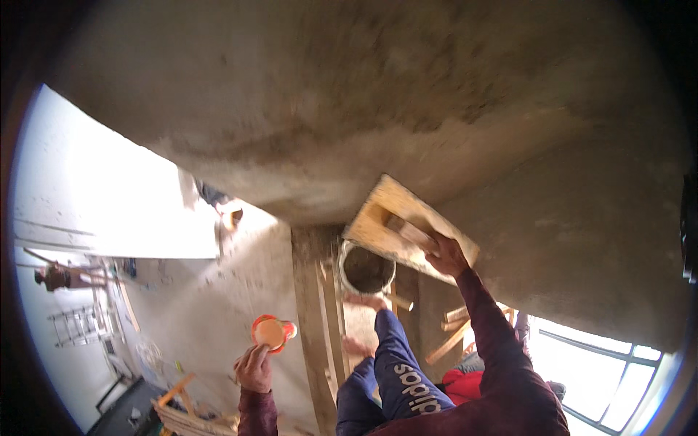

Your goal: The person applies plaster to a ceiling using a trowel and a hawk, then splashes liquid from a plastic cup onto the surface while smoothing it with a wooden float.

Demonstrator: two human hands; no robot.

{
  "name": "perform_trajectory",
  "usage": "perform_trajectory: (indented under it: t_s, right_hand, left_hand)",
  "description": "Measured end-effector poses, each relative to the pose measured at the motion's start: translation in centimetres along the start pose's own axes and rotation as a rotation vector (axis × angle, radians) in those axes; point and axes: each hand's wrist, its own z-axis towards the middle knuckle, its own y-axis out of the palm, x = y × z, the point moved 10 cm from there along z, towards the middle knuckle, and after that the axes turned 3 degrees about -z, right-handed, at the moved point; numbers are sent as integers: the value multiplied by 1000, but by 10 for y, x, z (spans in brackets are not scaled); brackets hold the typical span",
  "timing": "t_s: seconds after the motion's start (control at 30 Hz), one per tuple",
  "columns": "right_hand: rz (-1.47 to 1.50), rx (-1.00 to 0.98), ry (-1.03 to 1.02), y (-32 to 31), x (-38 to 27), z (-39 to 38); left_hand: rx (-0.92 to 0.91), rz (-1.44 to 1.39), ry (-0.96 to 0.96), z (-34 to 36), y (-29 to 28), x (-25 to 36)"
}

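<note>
My right hand (pixel 443 254) is closed on the handle of a rectangular wooden float (pixel 374 207), raised close to the grey, damp-looking plastered surface (pixel 414 80) above. My left hand (pixel 254 367), lower down and apart from it, grips a small red-and-cream round object (pixel 269 332); exactly what it is I cannot make out. A bucket (pixel 367 267) of grey mix sits just below the float, near my bare feet (pixel 363 301) on boards.
At far left a person (pixel 65 276) stands by poles near a metal ladder (pixel 73 327). Timber pieces (pixel 447 341) lie beside my legs, and more wood (pixel 185 407) is at lower left. A bright window (pixel 596 370) is at lower right, behind a red item (pixel 458 385).
</note>
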Motion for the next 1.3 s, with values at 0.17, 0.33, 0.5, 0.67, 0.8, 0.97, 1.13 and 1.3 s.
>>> perform_trajectory:
  t_s: [0.17, 0.33, 0.5, 0.67, 0.8, 0.97, 1.13, 1.3]
  right_hand:
    - [-26, 352, 175, -143, -32, -123]
    - [190, 513, 287, -198, -49, -204]
    - [1012, 634, 523, -208, -36, -240]
    - [997, 741, 436, -249, -41, -227]
    - [935, 788, 373, -279, -36, -209]
    - [1016, 829, 366, -284, -11, -191]
    - [485, 877, 242, -298, -33, -137]
    - [1388, 571, 60, -297, -118, 34]
  left_hand:
    - [-68, -129, 266, 86, -22, 81]
    - [-192, -316, 384, 138, -17, 165]
    - [-250, -520, 397, 194, 1, 212]
    - [-261, -318, 618, 313, 9, 255]
    - [-281, -383, 401, 436, -1, 272]
    - [-70, -353, 547, 462, -34, 288]
    - [-25, -345, 476, 409, -11, 245]
    - [-70, -318, 305, 328, 4, 184]
